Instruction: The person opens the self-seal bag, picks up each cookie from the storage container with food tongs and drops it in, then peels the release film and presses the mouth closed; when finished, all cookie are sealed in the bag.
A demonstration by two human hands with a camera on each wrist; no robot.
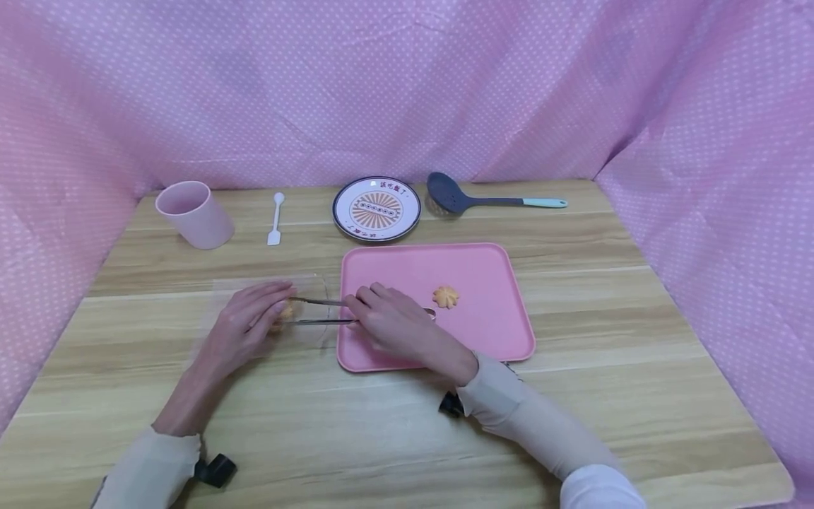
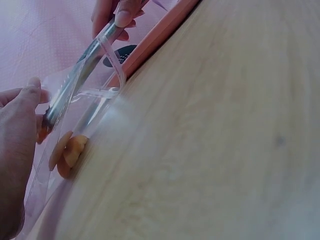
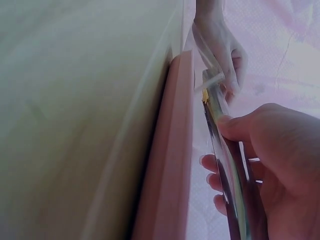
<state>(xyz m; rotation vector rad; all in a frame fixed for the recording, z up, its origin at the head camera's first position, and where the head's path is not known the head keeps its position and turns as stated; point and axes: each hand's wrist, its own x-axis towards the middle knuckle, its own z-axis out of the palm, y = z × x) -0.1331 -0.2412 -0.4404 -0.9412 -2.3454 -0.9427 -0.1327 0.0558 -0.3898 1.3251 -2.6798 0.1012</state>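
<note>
The cookies point(image 2: 70, 152) lie in the clear bag point(image 1: 308, 286), which rests on the table point(image 1: 604, 353) to the left of the pink tray point(image 1: 480, 332), and one lone cookie point(image 1: 446, 296) is on the tray. The right hand point(image 1: 394, 322) holds the metal tongs point(image 1: 321, 322) with the thumb on one side and the fingers on the other; the two arms of the tongs are apart and reach inside the bag. The left hand point(image 1: 244, 322) is at the bag, with thumb and fingers close together, and it seems to pinch the thin film. I cannot tell whether the tips of the tongs already touch a cookie. The cookies look light, dry and quite brittle, so a hard squeeze could break the fluted edge or make crumbs. It is better, I think, to take one by its two opposite sides, near the thick middle, with only gentle pressure. The tongs look smooth and springy, and a cookie could slip or turn between them. The bag is soft and probably slippery; it weighs little and may slide or fold over the tips, therefore a hold at its rim, near the mouth, seems most useful.
</note>
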